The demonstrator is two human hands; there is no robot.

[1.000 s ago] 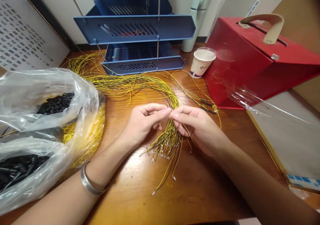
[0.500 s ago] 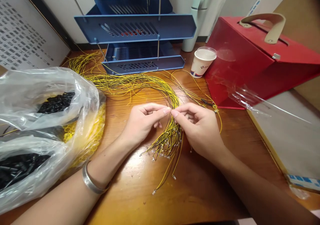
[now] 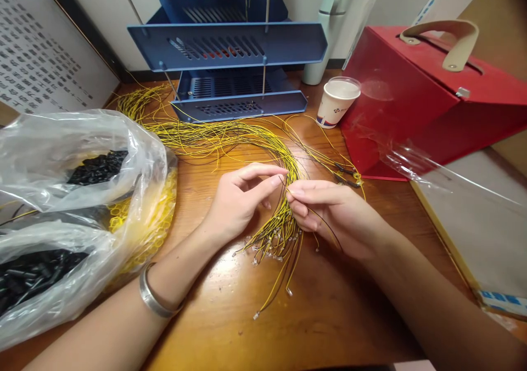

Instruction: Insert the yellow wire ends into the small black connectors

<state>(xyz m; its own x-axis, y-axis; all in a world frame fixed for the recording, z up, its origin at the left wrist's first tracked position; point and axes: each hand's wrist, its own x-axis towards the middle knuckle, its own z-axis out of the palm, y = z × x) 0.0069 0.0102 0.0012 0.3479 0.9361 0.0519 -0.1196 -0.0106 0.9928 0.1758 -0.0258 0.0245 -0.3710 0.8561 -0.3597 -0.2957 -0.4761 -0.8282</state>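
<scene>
A long bundle of thin yellow and black wires (image 3: 230, 135) runs across the wooden table and bends toward me, many ends carrying small clear tips (image 3: 274, 245). Over the bend, my left hand (image 3: 242, 198) pinches a thin dark wire between thumb and index finger. My right hand (image 3: 329, 209) is closed on the same wire just to the right, thumb against the fingers. A dark length of wire (image 3: 329, 228) trails down across my right palm. Whether the wire has a tip between the fingertips is too small to tell.
At left, clear plastic bags (image 3: 144, 140) hold black tube pieces (image 3: 99, 168) and yellow rings (image 3: 154, 217). Behind the wires stands a blue file tray (image 3: 230, 44). A paper cup (image 3: 337, 102), a pale flask (image 3: 323, 47) and a red box (image 3: 403, 91) stand at the back right.
My right hand has turned, its fingers now showing more from the side, and a dark wire now hangs across it. My left hand still pinches near the same spot.
</scene>
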